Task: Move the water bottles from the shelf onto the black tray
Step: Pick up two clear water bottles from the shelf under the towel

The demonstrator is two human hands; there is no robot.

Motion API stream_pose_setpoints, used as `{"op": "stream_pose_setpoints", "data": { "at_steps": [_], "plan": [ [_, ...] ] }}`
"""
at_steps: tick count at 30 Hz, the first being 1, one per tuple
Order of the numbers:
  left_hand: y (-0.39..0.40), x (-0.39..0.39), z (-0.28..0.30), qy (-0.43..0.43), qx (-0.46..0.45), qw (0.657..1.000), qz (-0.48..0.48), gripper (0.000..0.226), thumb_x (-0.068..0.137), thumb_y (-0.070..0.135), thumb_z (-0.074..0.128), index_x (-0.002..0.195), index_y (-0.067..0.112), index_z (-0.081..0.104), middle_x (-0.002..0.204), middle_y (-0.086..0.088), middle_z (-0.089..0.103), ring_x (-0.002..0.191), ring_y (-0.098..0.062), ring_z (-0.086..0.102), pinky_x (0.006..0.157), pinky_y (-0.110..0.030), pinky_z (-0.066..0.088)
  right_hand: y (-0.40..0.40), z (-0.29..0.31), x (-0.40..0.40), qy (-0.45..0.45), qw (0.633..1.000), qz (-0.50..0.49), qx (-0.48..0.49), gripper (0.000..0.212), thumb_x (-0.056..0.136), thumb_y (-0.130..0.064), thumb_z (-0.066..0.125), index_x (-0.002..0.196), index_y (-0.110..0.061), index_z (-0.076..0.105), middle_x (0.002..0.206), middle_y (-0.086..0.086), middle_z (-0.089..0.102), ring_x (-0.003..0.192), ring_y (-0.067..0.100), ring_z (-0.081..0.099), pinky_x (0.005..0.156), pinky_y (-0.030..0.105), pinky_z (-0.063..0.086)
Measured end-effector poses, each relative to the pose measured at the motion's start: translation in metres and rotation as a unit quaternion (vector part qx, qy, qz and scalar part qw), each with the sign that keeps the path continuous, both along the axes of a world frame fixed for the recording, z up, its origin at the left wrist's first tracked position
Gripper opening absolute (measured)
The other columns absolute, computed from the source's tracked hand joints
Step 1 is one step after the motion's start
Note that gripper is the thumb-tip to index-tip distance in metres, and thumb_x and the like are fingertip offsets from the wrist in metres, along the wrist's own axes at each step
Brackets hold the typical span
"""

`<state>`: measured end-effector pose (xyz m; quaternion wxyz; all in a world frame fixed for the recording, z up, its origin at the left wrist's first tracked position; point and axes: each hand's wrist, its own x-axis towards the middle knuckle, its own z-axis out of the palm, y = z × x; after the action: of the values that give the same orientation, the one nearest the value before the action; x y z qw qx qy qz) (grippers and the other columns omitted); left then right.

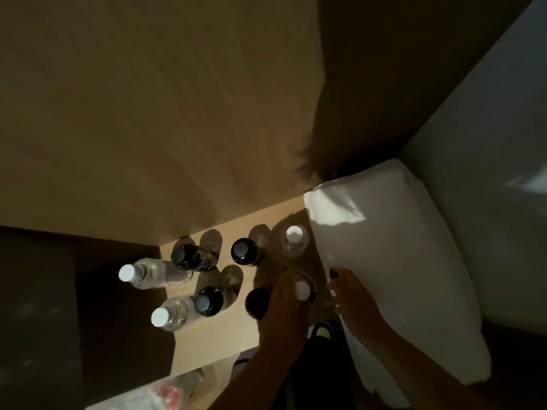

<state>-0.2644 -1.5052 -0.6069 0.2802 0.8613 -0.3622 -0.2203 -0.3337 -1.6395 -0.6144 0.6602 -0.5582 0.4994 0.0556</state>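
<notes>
Several water bottles stand on a light wooden shelf (225,335). Clear ones with white caps are at the left (148,273), front left (174,313) and back right (294,241). Dark bottles with black caps (242,251) stand between them. My left hand (284,315) grips one more white-capped clear bottle (302,289) near the shelf's right side, fingers round its neck. My right hand (353,297) is just right of it, against a white pillow; what its fingers hold is too dark to tell. No black tray is plainly visible.
A large white pillow (393,261) fills the shelf's right side, leaning on the wall. A wooden back panel (162,113) rises behind the bottles. A dark side panel (38,306) bounds the left. A crumpled clear wrapper with red print (168,392) lies below the front edge.
</notes>
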Motion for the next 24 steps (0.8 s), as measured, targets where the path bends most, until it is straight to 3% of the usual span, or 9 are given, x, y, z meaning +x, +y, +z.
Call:
{"op": "stream_pose_setpoints", "data": {
  "at_steps": [1, 4, 7, 10, 14, 16, 18, 22, 24],
  "plan": [
    [0.0, 0.004, -0.005, -0.023, -0.008, 1.0, -0.008, 0.042, 0.084, 0.054, 0.037, 0.12, 0.036, 0.047, 0.131, 0.007, 0.05, 0.12, -0.01, 0.05, 0.102, -0.037, 0.046, 0.002, -0.006, -0.001, -0.002, 1.0, 0.003, -0.012, 0.024, 0.098, -0.023, 0.047, 0.122, -0.024, 0.051, 0.099, -0.006, 0.06, 0.084, 0.017, 0.064, 0.072, 0.03, 0.051],
    [-0.001, 0.011, -0.003, 0.057, -0.027, 0.998, -0.002, 0.041, 0.092, 0.041, 0.04, 0.124, 0.017, 0.05, 0.126, -0.002, 0.052, 0.116, -0.017, 0.052, 0.099, -0.041, 0.046, 0.011, -0.013, -0.012, -0.013, 0.993, 0.091, -0.08, 0.051, 0.089, -0.042, 0.056, 0.137, -0.033, 0.041, 0.123, -0.006, 0.052, 0.11, 0.012, 0.055, 0.091, 0.035, 0.05],
    [0.006, 0.023, 0.01, 0.122, 0.021, 0.99, 0.06, 0.04, 0.094, 0.017, 0.05, 0.134, 0.013, 0.044, 0.133, -0.006, 0.05, 0.122, -0.023, 0.05, 0.098, -0.023, 0.039, 0.021, -0.014, -0.026, -0.037, 0.976, 0.18, -0.116, 0.089, 0.063, -0.075, 0.058, 0.141, -0.051, 0.023, 0.137, -0.014, 0.036, 0.121, 0.005, 0.044, 0.094, 0.03, 0.048],
    [0.018, 0.032, 0.021, 0.161, -0.013, 0.98, 0.113, 0.027, 0.094, 0.019, 0.053, 0.119, 0.028, 0.049, 0.117, -0.002, 0.059, 0.109, -0.018, 0.057, 0.098, -0.032, 0.046, 0.022, -0.006, -0.025, -0.047, 0.967, 0.209, -0.137, 0.092, 0.063, -0.067, 0.065, 0.137, -0.061, 0.012, 0.142, -0.015, 0.03, 0.125, 0.009, 0.042, 0.098, 0.034, 0.048],
    [0.03, 0.042, 0.046, 0.161, -0.043, 0.974, 0.151, 0.024, 0.092, 0.018, 0.057, 0.089, 0.038, 0.045, 0.085, 0.002, 0.06, 0.078, -0.011, 0.062, 0.069, -0.023, 0.054, 0.017, 0.002, -0.013, -0.058, 0.95, 0.263, -0.158, 0.109, 0.064, -0.046, 0.082, 0.148, -0.036, 0.012, 0.143, -0.015, 0.027, 0.133, 0.007, 0.03, 0.106, 0.034, 0.039],
    [0.032, 0.049, 0.062, 0.188, -0.079, 0.958, 0.201, 0.012, 0.09, 0.02, 0.059, 0.096, 0.028, 0.052, 0.089, 0.006, 0.063, 0.075, -0.001, 0.064, 0.064, -0.013, 0.053, 0.017, 0.006, -0.007, -0.062, 0.937, 0.301, -0.167, 0.111, 0.062, -0.042, 0.083, 0.147, -0.034, 0.013, 0.142, -0.008, 0.031, 0.131, 0.01, 0.032, 0.103, 0.033, 0.04],
    [0.031, 0.057, 0.067, 0.224, -0.111, 0.933, 0.26, 0.015, 0.087, 0.022, 0.061, 0.101, 0.024, 0.056, 0.092, 0.008, 0.065, 0.079, 0.003, 0.066, 0.065, -0.015, 0.054, 0.017, 0.008, -0.001, -0.05, 0.934, 0.303, -0.183, 0.101, 0.06, -0.041, 0.083, 0.142, -0.034, 0.026, 0.134, -0.004, 0.044, 0.123, 0.013, 0.046, 0.093, 0.032, 0.049],
    [0.024, 0.07, 0.068, 0.278, -0.133, 0.886, 0.346, 0.011, 0.086, 0.019, 0.064, 0.085, 0.029, 0.061, 0.09, -0.008, 0.068, 0.09, -0.028, 0.068, 0.083, -0.05, 0.055, 0.019, 0.021, 0.008, -0.018, 0.928, 0.311, -0.206, 0.071, 0.063, -0.038, 0.081, 0.122, -0.031, 0.043, 0.105, -0.015, 0.054, 0.101, 0.011, 0.061, 0.076, 0.021, 0.052],
    [0.02, 0.076, 0.067, 0.282, -0.149, 0.883, 0.344, 0.013, 0.088, 0.019, 0.063, 0.079, 0.03, 0.063, 0.089, -0.013, 0.069, 0.089, -0.034, 0.067, 0.084, -0.053, 0.055, 0.021, 0.033, 0.012, -0.012, 0.939, 0.301, -0.169, 0.065, 0.063, -0.034, 0.082, 0.114, -0.038, 0.042, 0.099, -0.018, 0.056, 0.096, 0.006, 0.061, 0.071, 0.016, 0.05]
  ]
}}
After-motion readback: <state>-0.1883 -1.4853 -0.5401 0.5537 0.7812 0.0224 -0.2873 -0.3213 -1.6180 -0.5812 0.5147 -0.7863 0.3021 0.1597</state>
